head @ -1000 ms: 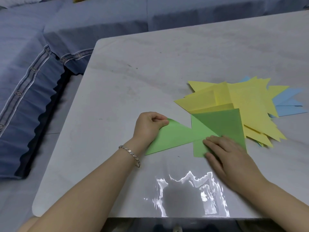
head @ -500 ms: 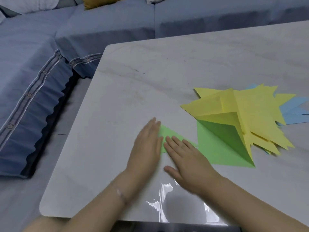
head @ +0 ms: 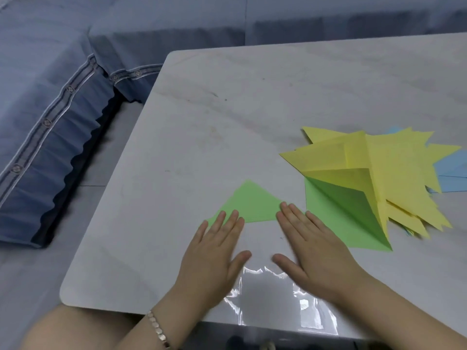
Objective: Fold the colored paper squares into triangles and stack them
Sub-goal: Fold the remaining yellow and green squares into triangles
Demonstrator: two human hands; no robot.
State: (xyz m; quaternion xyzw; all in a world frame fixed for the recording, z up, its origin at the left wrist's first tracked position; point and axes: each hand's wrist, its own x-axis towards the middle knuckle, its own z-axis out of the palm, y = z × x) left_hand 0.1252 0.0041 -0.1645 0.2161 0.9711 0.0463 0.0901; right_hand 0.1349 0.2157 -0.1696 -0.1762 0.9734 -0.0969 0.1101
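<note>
A green paper folded into a triangle lies flat on the marble table. My left hand lies flat with straight fingers, its fingertips on the triangle's lower left edge. My right hand is flat too, with its fingertips on the triangle's right corner. To the right a second green triangle lies partly under a loose pile of yellow folded triangles. Blue paper shows beneath that pile at the far right.
A blue sofa with a pleated skirt runs along the table's left and far sides. The table's rounded near-left corner is close to my left forearm. A bright glare patch lies on the glossy tabletop near my wrists.
My left hand let go of the green paper's corner and flattened. Both hands pressed the folded triangle together, then slid apart along its lower edge, uncovering it. The view shifted right.
</note>
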